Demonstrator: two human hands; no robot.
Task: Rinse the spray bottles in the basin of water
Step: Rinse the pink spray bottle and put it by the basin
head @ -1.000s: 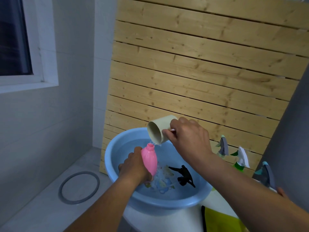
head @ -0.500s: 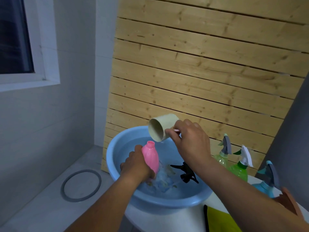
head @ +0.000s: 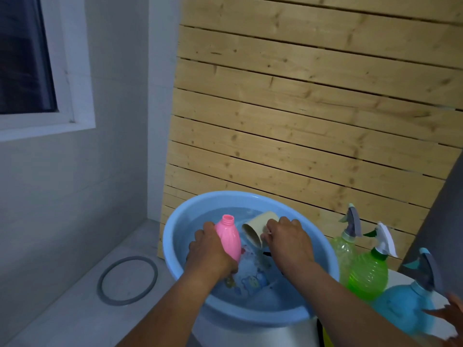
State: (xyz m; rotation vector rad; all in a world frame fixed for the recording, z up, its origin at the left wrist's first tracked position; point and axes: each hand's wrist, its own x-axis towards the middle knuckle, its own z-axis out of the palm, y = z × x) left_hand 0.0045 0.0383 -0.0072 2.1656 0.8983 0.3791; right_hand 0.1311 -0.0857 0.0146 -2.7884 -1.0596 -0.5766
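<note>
A round blue basin (head: 172, 249) holds water. My left hand (head: 208, 254) grips an open pink bottle (head: 228, 237) upright over the water, neck up and without a sprayer. Just to its right, my right hand (head: 288, 242) holds a beige cup (head: 254, 230) by its handle, tilted with its mouth toward the pink bottle and low in the basin. A black sprayer head lies in the water, mostly hidden behind my right hand.
Three spray bottles stand right of the basin: a pale green one (head: 347, 249), a bright green one (head: 369, 269) and a blue one (head: 406, 306). A wooden slat panel (head: 300, 121) leans behind. A grey ring (head: 127, 280) lies on the floor at left.
My right hand has lowered the cup from above the pink bottle's neck down into the basin. The pink bottle has stayed in my left hand.
</note>
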